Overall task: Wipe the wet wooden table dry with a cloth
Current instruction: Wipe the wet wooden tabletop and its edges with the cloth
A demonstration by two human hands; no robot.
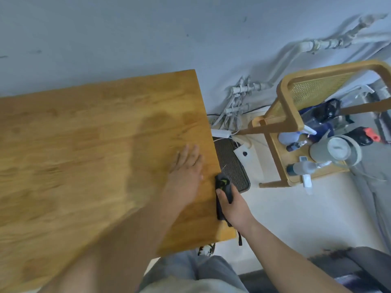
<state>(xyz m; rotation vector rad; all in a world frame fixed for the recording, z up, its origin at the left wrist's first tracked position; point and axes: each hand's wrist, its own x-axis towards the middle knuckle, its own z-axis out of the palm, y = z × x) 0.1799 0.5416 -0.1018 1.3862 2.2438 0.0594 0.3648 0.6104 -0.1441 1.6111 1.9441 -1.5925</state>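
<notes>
The wooden table (74, 144) fills the left and middle of the head view, with a darker wet patch (152, 132) near its right side. My left hand (186, 166) lies flat on the tabletop close to the right edge, fingers spread and pointing away from me. My right hand (232, 204) is just off the table's right edge and grips a dark grey cloth (223, 186) with a green mark. The cloth is bunched and hangs down along the edge.
A wooden chair (289, 98) stands to the right, its seat loaded with spray bottles (304, 168) and a grey roll of tape (336, 150). A dark ribbed mat (230, 163), a power strip and cables lie on the floor. The wall runs behind the table.
</notes>
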